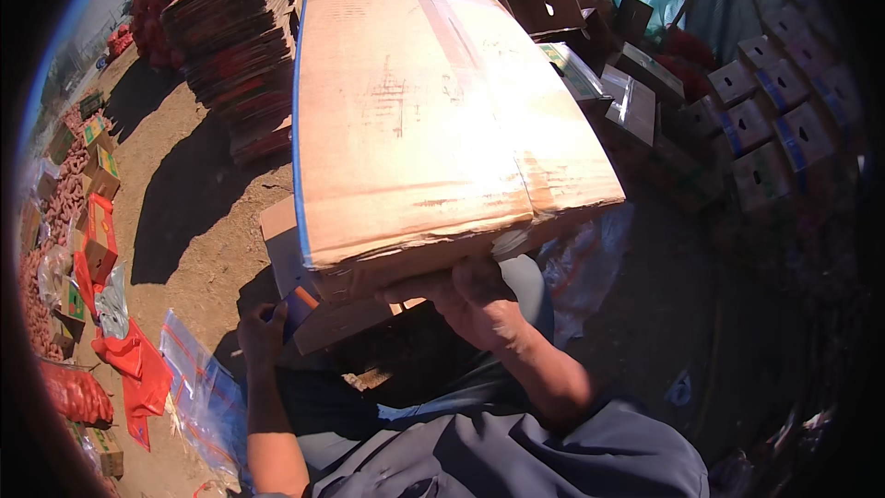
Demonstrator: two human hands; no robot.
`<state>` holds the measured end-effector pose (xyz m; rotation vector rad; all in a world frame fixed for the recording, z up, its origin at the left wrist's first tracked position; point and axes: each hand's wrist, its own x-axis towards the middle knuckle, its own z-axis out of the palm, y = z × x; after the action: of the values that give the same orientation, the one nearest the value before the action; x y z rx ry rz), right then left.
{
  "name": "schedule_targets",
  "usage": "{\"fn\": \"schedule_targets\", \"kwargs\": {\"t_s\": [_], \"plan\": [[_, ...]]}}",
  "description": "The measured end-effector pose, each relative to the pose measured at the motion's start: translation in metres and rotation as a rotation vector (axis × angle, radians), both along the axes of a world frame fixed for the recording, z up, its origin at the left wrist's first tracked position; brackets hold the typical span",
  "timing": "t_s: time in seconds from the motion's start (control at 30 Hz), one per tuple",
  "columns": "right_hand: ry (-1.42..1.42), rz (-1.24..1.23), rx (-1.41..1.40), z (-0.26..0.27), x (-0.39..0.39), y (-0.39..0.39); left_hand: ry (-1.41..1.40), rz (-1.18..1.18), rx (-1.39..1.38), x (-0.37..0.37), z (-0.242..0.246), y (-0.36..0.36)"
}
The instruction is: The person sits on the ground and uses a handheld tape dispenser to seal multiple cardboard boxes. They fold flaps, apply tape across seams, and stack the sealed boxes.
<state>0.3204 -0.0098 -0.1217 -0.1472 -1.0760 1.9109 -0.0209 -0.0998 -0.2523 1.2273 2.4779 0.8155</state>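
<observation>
A large brown cardboard carton fills the middle of the view, tilted up in front of me. Its sunlit face has clear tape near the top and a blue strip along the left edge. My right hand supports it from below at the near edge, the fingers partly hidden underneath. Lower down, my left hand grips a dark blue, orange-edged piece, which appears to be part of a carton. Beside it, flaps of cardboard show under the big carton, mostly hidden by it.
Flattened cartons stand in a tall stack behind on the left. Reddish root produce lies heaped at far left among small boxes. Red plastic and a clear plastic sheet lie on the ground. Several boxes are stacked at right.
</observation>
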Motion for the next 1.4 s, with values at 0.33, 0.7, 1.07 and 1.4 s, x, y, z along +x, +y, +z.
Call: {"fn": "schedule_targets", "kwargs": {"t_s": [0.33, 0.7, 1.07, 1.4], "plan": [[-0.075, -1.102, -0.008, 0.181, 0.138, 0.212, -0.099, 0.023, 0.061, 0.012, 0.015, 0.001], [-1.134, -0.726, -0.843, -0.31, -0.044, 0.01, -0.139, 0.115, 0.133, 0.007, 0.012, 0.006], [-0.601, -0.47, -0.79, -0.267, -0.041, 0.016, -0.074, 0.214, 0.466, -0.007, 0.001, -0.008], [-1.058, -0.593, -0.874, -0.32, -0.043, 0.035, -0.007, 0.258, 0.559, -0.016, 0.019, -0.024]]}}
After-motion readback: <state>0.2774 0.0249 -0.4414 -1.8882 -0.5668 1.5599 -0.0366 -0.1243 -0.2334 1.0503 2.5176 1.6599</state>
